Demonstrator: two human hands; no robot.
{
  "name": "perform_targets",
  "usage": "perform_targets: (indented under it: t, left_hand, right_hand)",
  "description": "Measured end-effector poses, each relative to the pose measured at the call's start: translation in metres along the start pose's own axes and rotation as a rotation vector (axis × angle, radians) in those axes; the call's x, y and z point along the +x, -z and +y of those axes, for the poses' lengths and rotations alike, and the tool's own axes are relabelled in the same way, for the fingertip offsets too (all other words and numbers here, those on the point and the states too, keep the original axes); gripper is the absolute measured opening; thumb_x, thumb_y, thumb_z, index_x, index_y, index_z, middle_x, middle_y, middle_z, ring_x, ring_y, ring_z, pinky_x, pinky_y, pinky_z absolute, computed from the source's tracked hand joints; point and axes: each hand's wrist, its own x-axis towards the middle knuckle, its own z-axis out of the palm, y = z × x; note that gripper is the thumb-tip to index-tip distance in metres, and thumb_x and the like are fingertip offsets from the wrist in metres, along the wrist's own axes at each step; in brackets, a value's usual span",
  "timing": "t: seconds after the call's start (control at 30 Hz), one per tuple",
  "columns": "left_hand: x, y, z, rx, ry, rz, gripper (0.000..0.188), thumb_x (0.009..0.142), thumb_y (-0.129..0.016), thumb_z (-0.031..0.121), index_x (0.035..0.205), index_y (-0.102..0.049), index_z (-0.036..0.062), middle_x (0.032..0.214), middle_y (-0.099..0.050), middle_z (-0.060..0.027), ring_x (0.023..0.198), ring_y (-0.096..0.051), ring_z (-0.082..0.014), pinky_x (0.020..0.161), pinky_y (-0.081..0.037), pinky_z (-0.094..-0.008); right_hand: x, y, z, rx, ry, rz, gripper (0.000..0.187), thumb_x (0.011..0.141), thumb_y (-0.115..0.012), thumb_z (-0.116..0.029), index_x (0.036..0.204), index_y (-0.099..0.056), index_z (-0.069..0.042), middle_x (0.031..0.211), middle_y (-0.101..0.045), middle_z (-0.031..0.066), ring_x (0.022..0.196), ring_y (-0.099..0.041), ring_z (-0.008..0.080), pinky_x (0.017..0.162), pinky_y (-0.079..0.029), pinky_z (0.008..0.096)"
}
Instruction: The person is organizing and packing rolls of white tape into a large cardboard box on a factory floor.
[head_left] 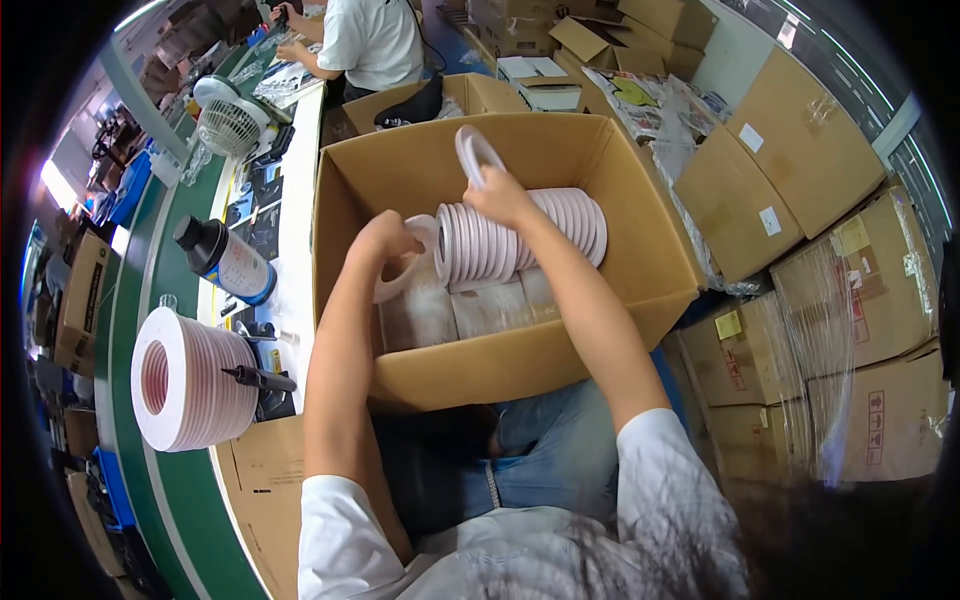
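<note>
My right hand (pixel 498 197) is closed round the lower edge of a pale ring (pixel 466 148), held tilted above the open cardboard box (pixel 500 360). Below it, a row of similar pale pinkish rings (pixel 565 220) lies on its side in the box. At the row's left end my left hand (pixel 388 238) is closed on another ring (pixel 425 236), which leans apart from the row. Under the rings is a layer of plastic-wrapped bundles (pixel 490 308); what they hold is hard to make out.
To the left, a stack of pale rings (pixel 225 375), a black-capped bottle (pixel 225 260), a black tool (pixel 262 378) and a fan (pixel 228 115) stand along the green bench (pixel 185 490). Cartons (pixel 845 290) are piled on the right. A co-worker (pixel 370 45) works beyond the box.
</note>
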Motion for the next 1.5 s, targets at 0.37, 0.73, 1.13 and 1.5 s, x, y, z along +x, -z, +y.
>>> perform_targets:
  t: [0.37, 0.73, 1.13, 1.5]
  left_hand:
    - [-0.022, 0.025, 0.029, -0.365, -0.445, 0.778, 0.017, 0.071, -0.069, 0.016, 0.083, -0.068, 0.003, 0.074, -0.066, -0.0162, 0.067, -0.064, -0.0281, 0.066, -0.049, -0.0354]
    - [-0.014, 0.013, 0.006, 0.066, -0.515, 0.165, 0.025, 0.067, -0.073, 0.022, 0.079, -0.066, 0.0011, 0.08, -0.066, -0.0196, 0.075, -0.064, -0.0366, 0.07, -0.051, -0.0411]
    - [-0.009, 0.006, 0.02, -0.248, -0.435, 0.72, 0.024, 0.071, -0.071, 0.022, 0.083, -0.067, 0.001, 0.08, -0.067, -0.0195, 0.075, -0.064, -0.0371, 0.068, -0.052, -0.0406]
    - [-0.012, 0.022, 0.037, -0.445, -0.379, 0.789, 0.028, 0.067, -0.073, 0.025, 0.082, -0.068, 0.0026, 0.079, -0.066, -0.02, 0.079, -0.065, -0.0356, 0.077, -0.05, -0.0456]
  right_hand:
    - [-0.008, -0.004, 0.023, 0.212, -0.596, -0.385, 0.018, 0.074, -0.06, -0.013, 0.076, -0.063, 0.005, 0.064, -0.065, 0.0131, 0.054, -0.061, 0.0226, 0.05, -0.049, 0.0363]
    - [-0.007, 0.001, 0.023, 0.293, -0.544, -0.471, 0.02, 0.078, -0.061, -0.014, 0.08, -0.062, 0.006, 0.068, -0.063, 0.0116, 0.057, -0.065, 0.0218, 0.056, -0.056, 0.0348]
    - [-0.015, -0.002, 0.015, 0.228, -0.631, -0.595, 0.018, 0.077, -0.061, -0.011, 0.082, -0.066, 0.006, 0.071, -0.066, 0.0116, 0.06, -0.065, 0.02, 0.056, -0.053, 0.0298]
    - [-0.008, 0.004, 0.026, 0.229, -0.566, -0.546, 0.026, 0.08, -0.063, -0.017, 0.09, -0.063, 0.007, 0.075, -0.066, 0.0149, 0.061, -0.066, 0.0223, 0.059, -0.056, 0.0325]
